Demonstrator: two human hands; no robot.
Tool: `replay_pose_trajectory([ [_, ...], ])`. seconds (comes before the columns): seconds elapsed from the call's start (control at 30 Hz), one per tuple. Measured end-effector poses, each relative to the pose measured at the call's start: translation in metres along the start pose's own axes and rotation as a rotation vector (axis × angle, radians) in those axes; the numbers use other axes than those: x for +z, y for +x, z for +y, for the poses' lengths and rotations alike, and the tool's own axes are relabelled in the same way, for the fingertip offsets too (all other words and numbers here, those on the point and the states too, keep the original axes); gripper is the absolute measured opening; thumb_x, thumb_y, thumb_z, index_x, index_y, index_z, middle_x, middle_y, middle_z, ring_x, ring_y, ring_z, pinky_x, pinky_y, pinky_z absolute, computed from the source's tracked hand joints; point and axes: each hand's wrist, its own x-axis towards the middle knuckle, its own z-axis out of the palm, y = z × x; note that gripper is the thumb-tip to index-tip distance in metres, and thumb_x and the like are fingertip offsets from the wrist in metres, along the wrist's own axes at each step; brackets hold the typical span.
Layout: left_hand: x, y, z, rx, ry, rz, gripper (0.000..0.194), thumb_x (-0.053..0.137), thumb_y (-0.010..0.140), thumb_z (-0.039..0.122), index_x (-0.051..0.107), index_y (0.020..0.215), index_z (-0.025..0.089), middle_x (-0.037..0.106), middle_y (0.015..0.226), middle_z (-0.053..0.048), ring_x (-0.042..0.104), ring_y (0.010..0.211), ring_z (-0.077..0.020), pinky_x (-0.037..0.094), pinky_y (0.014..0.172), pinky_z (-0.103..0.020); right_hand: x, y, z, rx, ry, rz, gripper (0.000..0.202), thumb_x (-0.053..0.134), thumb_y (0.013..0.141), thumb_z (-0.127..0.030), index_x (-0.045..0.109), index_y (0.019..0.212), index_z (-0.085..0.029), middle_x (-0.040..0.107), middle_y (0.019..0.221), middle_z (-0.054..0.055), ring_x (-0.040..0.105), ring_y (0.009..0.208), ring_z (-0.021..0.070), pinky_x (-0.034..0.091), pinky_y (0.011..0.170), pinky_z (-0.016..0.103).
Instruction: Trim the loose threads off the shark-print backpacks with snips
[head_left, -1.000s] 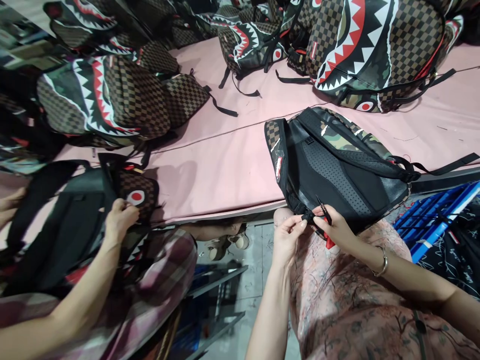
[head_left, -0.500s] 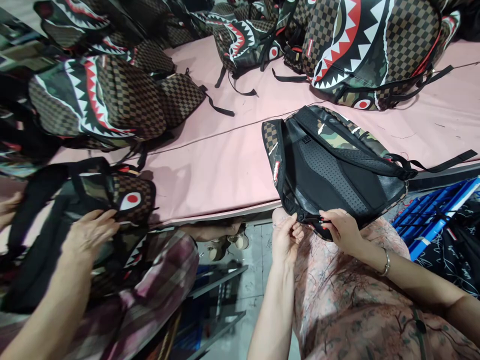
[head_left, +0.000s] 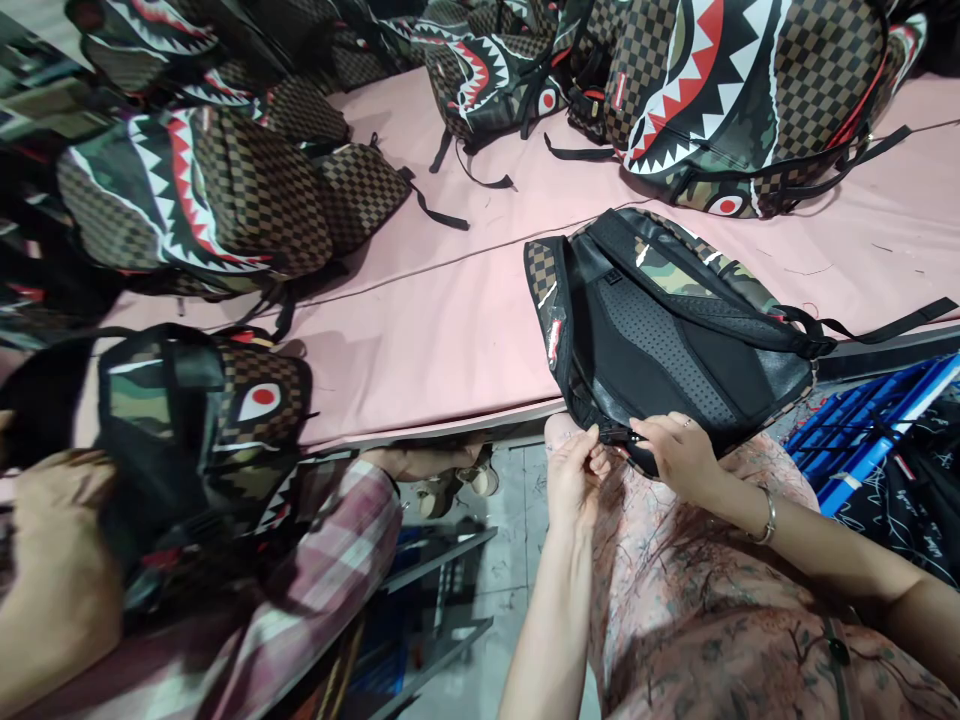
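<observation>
head view: pinching something too small to tell with the left hand [head_left: 576, 470]; gripping a slim black piece [head_left: 618, 437] with the right hand [head_left: 675, 455]; overhanging a black, brown-checkered padded backpack [head_left: 660, 340] past the edge of the smooth pink table [head_left: 442, 350]; risking sliding it floorward by tugging.

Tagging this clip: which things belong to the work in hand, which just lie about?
In hand:
black backpack
left hand and right hand, at its near edge; what they pinch is unclear
pink table, partly beneath

Not part of it:
top-right shark backpack
left shark backpack
blue frame
co-worker's backpack, lower left: in use, separately
</observation>
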Motion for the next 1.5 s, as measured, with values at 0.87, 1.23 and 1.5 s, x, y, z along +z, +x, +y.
replay_pose_trajectory([
  [0.87, 0.002, -0.014, 0.0, 0.178, 0.21, -0.052, 0.019, 0.077, 0.053, 0.025, 0.067, 0.065, 0.014, 0.058, 0.053, 0.001, 0.051, 0.05, -0.0082, 0.04, 0.053, -0.02, -0.028, 0.021, 0.006, 0.197, 0.401, -0.191, 0.019, 0.043, 0.082, -0.013, 0.06, 0.091, -0.018, 0.063, 0.09, 0.005, 0.056, 0.085, 0.0168, 0.042, 0.075, 0.027],
  [1.23, -0.012, -0.023, -0.015, 0.561, 0.776, 0.01, 0.014, 0.064, 0.069, 0.028, 0.06, 0.065, 0.016, 0.049, 0.056, 0.003, 0.044, 0.054, -0.0088, 0.035, 0.054, -0.021, -0.027, 0.035, 0.005, 0.576, 0.92, -0.037, 0.019, 0.049, 0.08, -0.03, 0.055, 0.093, -0.017, 0.054, 0.068, -0.002, 0.048, 0.056, 0.0097, 0.039, 0.055, 0.023],
  [1.5, -0.024, -0.048, -0.053, 1.193, 1.339, -0.263, 0.01, 0.053, 0.077, 0.011, 0.061, 0.077, 0.017, 0.055, 0.064, -0.003, 0.051, 0.061, -0.0124, 0.04, 0.054, -0.024, -0.009, 0.088, -0.014, 0.708, 1.149, 0.007, 0.031, 0.071, 0.059, -0.039, 0.053, 0.068, -0.015, 0.046, 0.057, -0.005, 0.04, 0.049, 0.0053, 0.032, 0.046, 0.019],
])
